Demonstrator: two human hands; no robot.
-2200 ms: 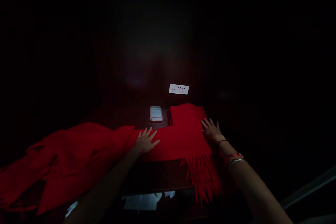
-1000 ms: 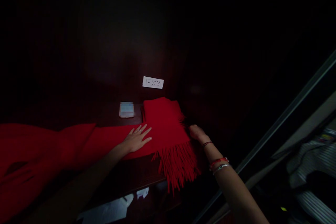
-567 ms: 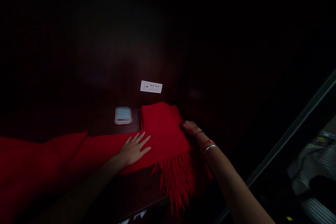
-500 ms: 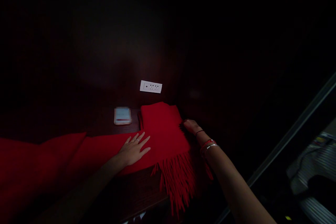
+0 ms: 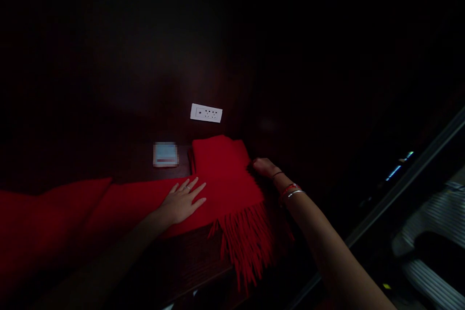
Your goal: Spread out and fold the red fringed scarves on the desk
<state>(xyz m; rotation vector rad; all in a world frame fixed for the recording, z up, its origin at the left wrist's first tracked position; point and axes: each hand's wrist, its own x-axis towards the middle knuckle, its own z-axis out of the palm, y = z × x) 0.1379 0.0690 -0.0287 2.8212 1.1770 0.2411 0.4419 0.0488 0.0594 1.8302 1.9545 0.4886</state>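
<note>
A red fringed scarf (image 5: 223,174) lies over a dark wooden surface. One strip of it runs to the left, where it is bunched and dim, and a folded part reaches back towards the wall. Its fringe (image 5: 247,240) hangs over the front edge. My left hand (image 5: 183,202), with a ring on one finger, lies flat on the strip with fingers spread. At the scarf's right edge my right hand (image 5: 265,167) is closed, its fingers curled on the scarf's border; shadow hides the fingertips. Bracelets circle the right wrist.
Behind the scarf a phone-like device (image 5: 165,155) with a blurred screen lies on the wood. A white socket panel (image 5: 206,113) is on the dark wall. To the right are a slanting metal edge (image 5: 395,198) and striped cloth (image 5: 432,271).
My right hand, spread on the scarf's right side at first, has closed at that edge. My left hand has slid nearer the fringed part and stays flat. The view has turned right.
</note>
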